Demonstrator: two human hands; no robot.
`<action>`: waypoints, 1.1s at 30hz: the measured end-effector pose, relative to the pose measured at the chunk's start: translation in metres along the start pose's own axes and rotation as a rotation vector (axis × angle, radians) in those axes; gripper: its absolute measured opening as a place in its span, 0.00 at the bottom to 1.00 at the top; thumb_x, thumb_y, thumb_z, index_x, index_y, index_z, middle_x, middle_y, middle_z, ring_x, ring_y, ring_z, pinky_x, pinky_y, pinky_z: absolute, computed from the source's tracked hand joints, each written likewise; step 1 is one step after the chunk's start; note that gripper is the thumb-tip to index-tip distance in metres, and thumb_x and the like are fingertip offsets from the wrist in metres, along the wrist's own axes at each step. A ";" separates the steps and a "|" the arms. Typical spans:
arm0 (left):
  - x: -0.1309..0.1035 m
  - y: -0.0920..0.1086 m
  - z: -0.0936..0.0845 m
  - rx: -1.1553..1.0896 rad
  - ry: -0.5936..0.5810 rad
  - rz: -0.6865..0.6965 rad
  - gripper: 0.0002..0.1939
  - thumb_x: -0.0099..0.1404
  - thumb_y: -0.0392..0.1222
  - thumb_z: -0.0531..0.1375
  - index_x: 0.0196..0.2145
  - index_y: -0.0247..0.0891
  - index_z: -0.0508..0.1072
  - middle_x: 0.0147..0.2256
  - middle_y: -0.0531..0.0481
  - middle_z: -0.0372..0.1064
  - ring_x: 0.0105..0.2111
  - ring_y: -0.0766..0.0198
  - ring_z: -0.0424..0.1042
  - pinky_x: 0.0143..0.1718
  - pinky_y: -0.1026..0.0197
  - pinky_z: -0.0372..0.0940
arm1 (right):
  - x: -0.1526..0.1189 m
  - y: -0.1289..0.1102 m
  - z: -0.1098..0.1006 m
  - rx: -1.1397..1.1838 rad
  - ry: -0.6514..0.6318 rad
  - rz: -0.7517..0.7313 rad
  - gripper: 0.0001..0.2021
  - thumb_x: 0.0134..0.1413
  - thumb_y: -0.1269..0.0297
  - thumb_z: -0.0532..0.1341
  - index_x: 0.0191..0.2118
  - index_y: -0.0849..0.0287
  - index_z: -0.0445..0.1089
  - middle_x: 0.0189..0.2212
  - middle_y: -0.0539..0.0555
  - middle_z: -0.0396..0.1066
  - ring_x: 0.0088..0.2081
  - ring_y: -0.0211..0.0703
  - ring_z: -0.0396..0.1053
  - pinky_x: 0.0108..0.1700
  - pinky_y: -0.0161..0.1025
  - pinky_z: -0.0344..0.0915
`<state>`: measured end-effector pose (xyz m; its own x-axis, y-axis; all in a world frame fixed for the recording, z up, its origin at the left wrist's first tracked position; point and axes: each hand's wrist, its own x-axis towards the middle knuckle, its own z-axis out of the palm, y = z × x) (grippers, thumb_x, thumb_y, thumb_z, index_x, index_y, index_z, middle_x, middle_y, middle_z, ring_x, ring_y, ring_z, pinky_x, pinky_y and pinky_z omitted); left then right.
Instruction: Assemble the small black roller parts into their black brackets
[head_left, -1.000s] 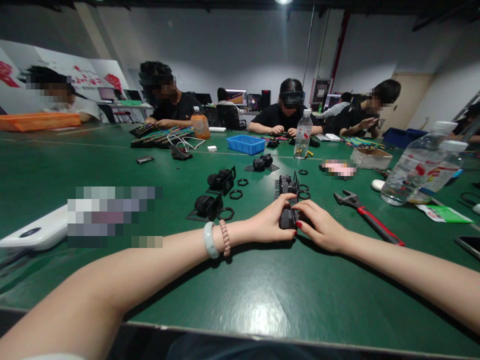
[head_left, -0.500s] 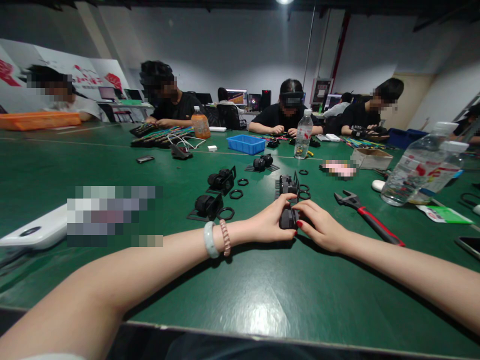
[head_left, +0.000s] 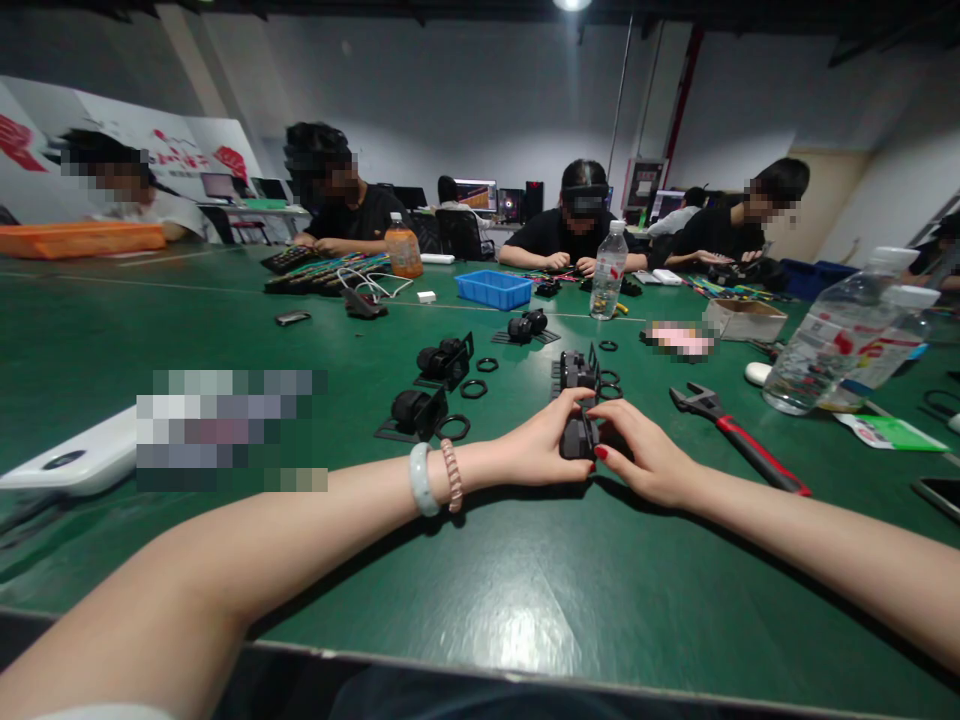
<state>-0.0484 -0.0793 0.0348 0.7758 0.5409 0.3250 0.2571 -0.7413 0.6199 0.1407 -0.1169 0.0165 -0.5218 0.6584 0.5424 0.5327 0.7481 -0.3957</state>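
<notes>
Near the middle of the table, a small black part with a flat plate [head_left: 576, 437] sits between my two hands. My left hand [head_left: 529, 447] is closed round its left side, thumb below and fingers over the top. From the right, my right hand [head_left: 651, 455] is closed on the plate side, its thumb and fingertips pressed in a pinch; fingers partly hide what they grip. Just behind stands a similar black assembly [head_left: 576, 370]. To the left are more of them, a near one [head_left: 411, 411] and a farther one [head_left: 442, 361], with black hex rings [head_left: 475, 397] beside them.
An adjustable wrench [head_left: 761, 452] with red-black handle lies to the right. Beyond it stand water bottles [head_left: 814, 345] and an open box [head_left: 744, 320]. A blue tray [head_left: 493, 292] and another bottle [head_left: 606, 275] stand farther back. A white device [head_left: 90, 455] lies left. Several people sit opposite.
My hands keep their hold on the black part with hardly any movement. The view has shifted very slightly. Across the table at right, a person's hands have moved apart.
</notes>
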 end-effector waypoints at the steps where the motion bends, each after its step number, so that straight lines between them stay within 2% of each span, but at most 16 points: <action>1: 0.000 0.000 0.000 -0.003 0.002 0.005 0.38 0.48 0.39 0.60 0.54 0.35 0.48 0.48 0.42 0.54 0.46 0.55 0.60 0.48 0.53 0.58 | 0.000 0.000 0.000 0.001 0.001 -0.006 0.17 0.52 0.65 0.54 0.49 0.59 0.54 0.43 0.59 0.60 0.44 0.48 0.60 0.45 0.47 0.61; 9: 0.000 0.000 0.000 -0.019 0.009 0.020 0.38 0.48 0.41 0.61 0.54 0.35 0.48 0.49 0.41 0.54 0.49 0.54 0.58 0.50 0.52 0.57 | -0.001 -0.001 0.000 0.008 0.004 -0.052 0.22 0.44 0.71 0.57 0.48 0.58 0.53 0.44 0.59 0.58 0.46 0.49 0.59 0.47 0.48 0.60; 33: -0.001 0.002 -0.001 -0.038 -0.004 -0.010 0.38 0.48 0.41 0.61 0.54 0.35 0.48 0.48 0.42 0.56 0.49 0.54 0.59 0.49 0.52 0.57 | 0.000 -0.002 0.000 0.002 -0.009 -0.027 0.21 0.44 0.70 0.59 0.47 0.57 0.55 0.43 0.59 0.59 0.46 0.48 0.60 0.46 0.47 0.61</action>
<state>-0.0489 -0.0805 0.0362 0.7755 0.5463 0.3165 0.2424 -0.7205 0.6498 0.1399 -0.1182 0.0167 -0.5415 0.6390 0.5462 0.5172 0.7655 -0.3828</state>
